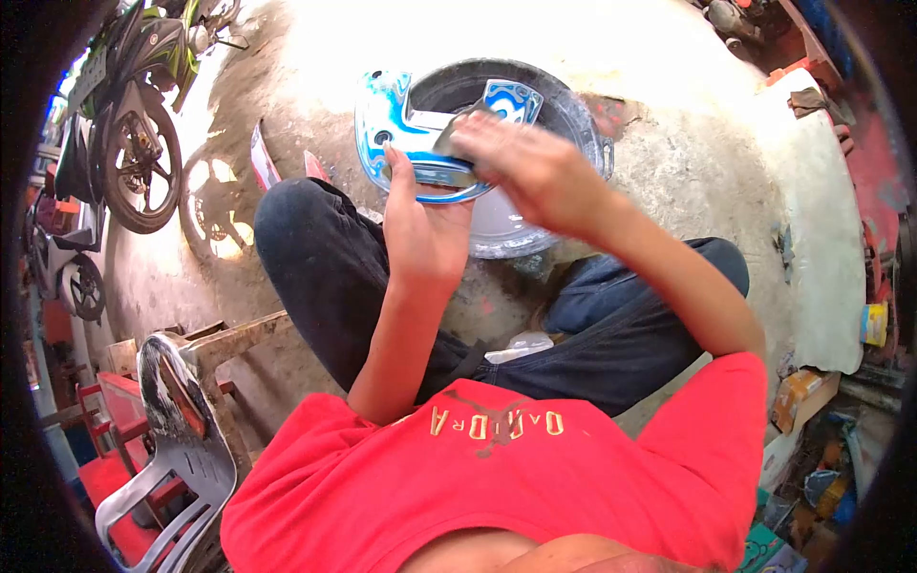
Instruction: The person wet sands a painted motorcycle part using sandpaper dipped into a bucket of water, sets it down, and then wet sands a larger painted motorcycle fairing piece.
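Observation:
A blue, white and silver motorcycle body panel (382, 115) is held over a round dark tub (573, 110) with greyish water in it. My left hand (425, 224) supports the panel from below, its thumb up against the near left part and its other fingers hidden underneath. My right hand (530, 172) is blurred by motion over the panel's right part. Its fingers press a small dark grey flat piece (446, 139) against the panel; the material of that piece is hard to make out.
Motorcycles (143, 153) stand at the left. Red-and-white pieces (263, 158) lie on the concrete floor near my knee. A worn grey plastic chair (186, 430) is at the lower left. A long pale panel (821, 248) and a cardboard box (802, 399) lie at the right.

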Motion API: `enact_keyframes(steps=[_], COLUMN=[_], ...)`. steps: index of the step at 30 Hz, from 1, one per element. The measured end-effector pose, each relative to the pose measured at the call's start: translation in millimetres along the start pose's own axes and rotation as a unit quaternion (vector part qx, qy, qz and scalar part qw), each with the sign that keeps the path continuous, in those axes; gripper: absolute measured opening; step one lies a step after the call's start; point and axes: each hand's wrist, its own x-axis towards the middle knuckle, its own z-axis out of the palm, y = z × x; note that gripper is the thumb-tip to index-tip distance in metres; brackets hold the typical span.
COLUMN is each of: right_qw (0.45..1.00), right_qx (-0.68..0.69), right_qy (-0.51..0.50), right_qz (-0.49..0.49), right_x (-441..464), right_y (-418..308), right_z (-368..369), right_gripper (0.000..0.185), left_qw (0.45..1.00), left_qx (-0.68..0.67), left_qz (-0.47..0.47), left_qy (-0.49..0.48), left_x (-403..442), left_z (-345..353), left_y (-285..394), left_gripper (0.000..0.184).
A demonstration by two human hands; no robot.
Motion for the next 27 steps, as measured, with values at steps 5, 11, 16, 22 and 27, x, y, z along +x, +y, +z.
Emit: enact_keyframes(steps=[5, 11, 16, 22, 27], right_qw=[0.995, 0.996, 0.996, 0.981, 1.000], right_qx=[-0.053, -0.021, -0.060, -0.026, -0.025], right_qy=[0.002, -0.015, 0.012, -0.002, -0.004], right_qz=[0.084, 0.083, 0.066, 0.192, 0.002], right_x=[-3.1, -8.7, -9.7, -4.5, -3.0], right_y=[22.1, 1.0, -17.9, 20.4, -31.8], right_z=[-0.2, 2.4, 9.5, 2.4, 4.3], right_gripper=[0.039, 0.043, 0.038, 0.033, 0.042], left_qw=[0.999, 0.992, 0.994, 0.992, 0.995], left_qx=[0.032, 0.053, 0.051, 0.045, 0.032], left_qz=[0.022, 0.081, 0.085, 0.092, 0.088], left_qy=[0.018, 0.075, 0.051, 0.073, 0.044], left_x=[-2.7, -6.3, -5.8, -7.7, -6.1], left_z=[12.4, 12.5, 9.1, 9.3, 3.3], left_y=[0.0, -4.3, -9.0, -7.1, -0.8], left_gripper=[0.045, 0.049, 0.049, 0.048, 0.048])
